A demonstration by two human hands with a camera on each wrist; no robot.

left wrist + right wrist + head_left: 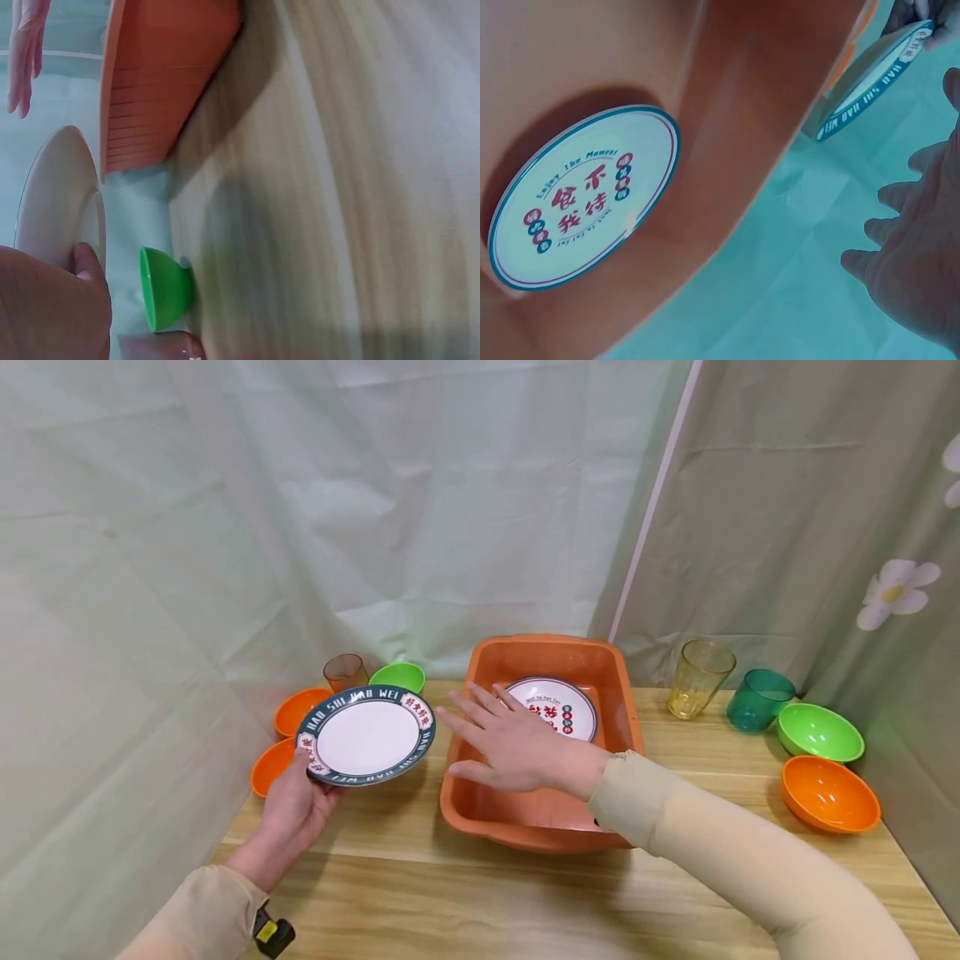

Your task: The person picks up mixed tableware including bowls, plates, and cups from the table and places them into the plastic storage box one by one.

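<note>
My left hand (pixel 295 806) grips the left edge of a white plate (pixel 367 737) with a dark teal lettered rim, held up above the table. In the left wrist view the plate's pale underside (pixel 56 199) shows, with a fingertip against it. My right hand (pixel 517 743) is stretched out with spread fingers over the left part of an orange basin (pixel 540 833), holding nothing. Inside the basin lies another white plate (pixel 581 706) with red characters and a thin dark rim; in the head view my right hand covers part of it.
Left of the basin stand two orange bowls (pixel 268 766), a green bowl (pixel 399 676) and a brownish cup (pixel 346 671). To its right are a yellow glass (pixel 699 681), a teal cup (pixel 759 702), a green bowl (pixel 820 732) and an orange bowl (pixel 830 795). Curtains hang behind.
</note>
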